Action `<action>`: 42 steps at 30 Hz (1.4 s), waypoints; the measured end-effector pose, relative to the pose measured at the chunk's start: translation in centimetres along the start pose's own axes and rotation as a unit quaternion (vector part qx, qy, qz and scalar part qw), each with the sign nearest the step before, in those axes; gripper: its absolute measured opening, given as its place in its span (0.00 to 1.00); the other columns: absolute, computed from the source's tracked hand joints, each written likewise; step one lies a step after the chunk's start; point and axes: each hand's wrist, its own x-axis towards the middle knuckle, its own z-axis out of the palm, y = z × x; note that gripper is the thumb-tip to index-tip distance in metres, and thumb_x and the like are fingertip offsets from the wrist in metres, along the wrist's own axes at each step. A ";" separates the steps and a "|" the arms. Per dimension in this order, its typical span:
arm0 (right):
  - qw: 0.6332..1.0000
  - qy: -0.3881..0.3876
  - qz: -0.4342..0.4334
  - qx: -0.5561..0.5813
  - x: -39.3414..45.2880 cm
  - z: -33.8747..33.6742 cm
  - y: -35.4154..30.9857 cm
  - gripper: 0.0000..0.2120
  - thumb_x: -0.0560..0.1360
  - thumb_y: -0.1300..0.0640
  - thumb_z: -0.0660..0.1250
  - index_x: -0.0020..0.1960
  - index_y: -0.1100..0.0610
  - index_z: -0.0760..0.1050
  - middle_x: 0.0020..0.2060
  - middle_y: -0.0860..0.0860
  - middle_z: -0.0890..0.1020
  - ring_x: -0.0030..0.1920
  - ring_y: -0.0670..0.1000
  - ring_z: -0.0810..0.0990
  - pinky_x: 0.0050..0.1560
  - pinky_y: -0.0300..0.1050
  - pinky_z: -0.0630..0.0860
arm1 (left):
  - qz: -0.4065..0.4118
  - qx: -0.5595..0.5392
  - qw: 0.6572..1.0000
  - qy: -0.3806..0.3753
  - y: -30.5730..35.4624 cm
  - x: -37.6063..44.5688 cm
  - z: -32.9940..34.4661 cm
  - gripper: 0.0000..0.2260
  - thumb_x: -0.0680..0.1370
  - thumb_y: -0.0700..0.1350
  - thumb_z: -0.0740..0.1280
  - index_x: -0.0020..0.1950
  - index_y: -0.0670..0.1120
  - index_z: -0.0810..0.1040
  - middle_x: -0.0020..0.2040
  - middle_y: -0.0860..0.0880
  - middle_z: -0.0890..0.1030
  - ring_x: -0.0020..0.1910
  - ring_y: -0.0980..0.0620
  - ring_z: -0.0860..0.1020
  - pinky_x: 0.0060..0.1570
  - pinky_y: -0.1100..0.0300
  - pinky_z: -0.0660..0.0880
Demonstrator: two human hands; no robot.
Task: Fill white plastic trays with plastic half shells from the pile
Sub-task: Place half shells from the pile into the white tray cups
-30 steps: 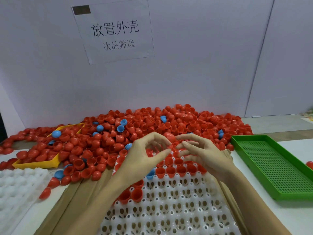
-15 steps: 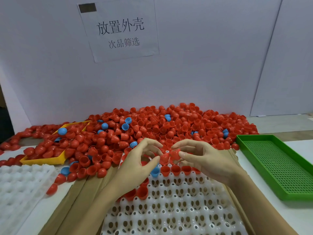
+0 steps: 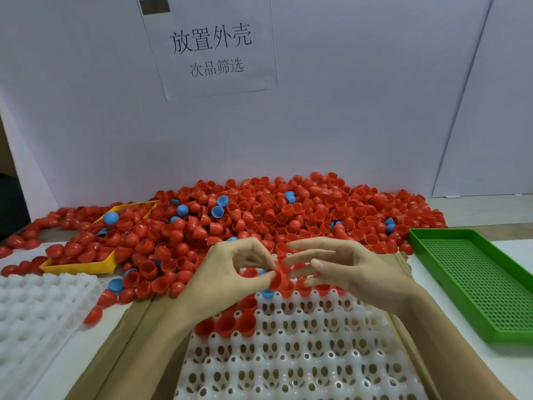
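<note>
A big pile of red half shells (image 3: 288, 215), with a few blue ones mixed in, lies along the back wall. The white plastic tray (image 3: 288, 356) sits in front of me on cardboard. Its far rows and a few cups at the left hold red shells, and one cup holds a blue shell. Over the tray's far edge, my left hand (image 3: 230, 272) pinches a red half shell (image 3: 280, 278) between thumb and fingertips. My right hand (image 3: 354, 275) faces it with fingers stretched out, their tips at that shell.
A second white tray (image 3: 34, 307) lies at the left, and behind it a yellow tray (image 3: 86, 267) is half buried in shells. A green perforated tray (image 3: 476, 281) stands at the right. Loose shells (image 3: 93, 314) are scattered near the cardboard (image 3: 138, 342).
Both hands came slightly nearer over the tray's far rows. My left hand now pinches one red shell lifted between the hands, and my right fingers have straightened toward it.
</note>
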 end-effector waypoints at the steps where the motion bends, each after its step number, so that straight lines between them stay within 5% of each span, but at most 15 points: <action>1: 1.000 0.016 -0.002 0.007 -0.1 -0.3 0.0 0.18 0.85 0.55 0.67 0.74 0.51 0.76 0.69 0.56 0.81 0.69 0.60 0.80 0.66 0.48 0.79 | 0.012 0.047 0.999 -0.014 0.0 -0.1 -0.6 0.08 0.73 0.43 0.79 0.45 0.55 0.85 0.49 0.57 0.86 0.55 0.58 0.84 0.60 0.71 0.74; 7: 0.995 0.090 -0.003 0.038 -0.3 -1.6 0.3 0.16 0.84 0.55 0.68 0.71 0.55 0.79 0.64 0.60 0.83 0.65 0.62 0.82 0.63 0.49 0.81 | 0.049 0.229 0.957 -0.172 -0.1 -0.7 -1.3 0.03 0.74 0.48 0.76 0.47 0.56 0.86 0.47 0.63 0.82 0.53 0.59 0.79 0.56 0.65 0.74; 12: 0.994 0.096 0.001 0.047 -0.3 -1.6 0.3 0.17 0.82 0.54 0.70 0.70 0.56 0.80 0.63 0.61 0.83 0.62 0.60 0.83 0.62 0.48 0.81 | 0.109 0.295 0.929 -0.193 -0.2 -0.7 0.2 0.01 0.77 0.43 0.74 0.47 0.49 0.85 0.46 0.58 0.80 0.49 0.61 0.76 0.50 0.71 0.72; 24: 0.990 0.121 -0.007 0.066 -0.3 -2.2 0.6 0.18 0.81 0.53 0.72 0.68 0.58 0.81 0.59 0.60 0.84 0.58 0.57 0.84 0.60 0.48 0.81 | 0.060 0.180 0.972 -0.136 -1.3 -0.4 -1.0 0.04 0.78 0.52 0.74 0.50 0.54 0.87 0.46 0.61 0.83 0.50 0.58 0.82 0.53 0.63 0.78; 34: 0.968 0.208 -0.025 0.138 -0.3 -3.1 1.0 0.13 0.81 0.60 0.68 0.63 0.59 0.84 0.49 0.55 0.85 0.47 0.50 0.84 0.49 0.42 0.83 | -0.023 0.190 0.976 0.104 -4.6 2.4 -0.5 0.05 0.81 0.46 0.70 0.52 0.54 0.85 0.49 0.60 0.81 0.52 0.61 0.79 0.52 0.66 0.76; 42: 0.959 0.228 -0.022 0.166 -0.3 -2.9 0.6 0.12 0.79 0.60 0.69 0.59 0.59 0.85 0.44 0.53 0.83 0.43 0.49 0.82 0.47 0.41 0.82 | 0.017 0.412 0.911 -0.011 -6.0 9.0 1.0 0.16 0.85 0.50 0.60 0.70 0.48 0.78 0.69 0.51 0.73 0.68 0.51 0.71 0.66 0.54 0.73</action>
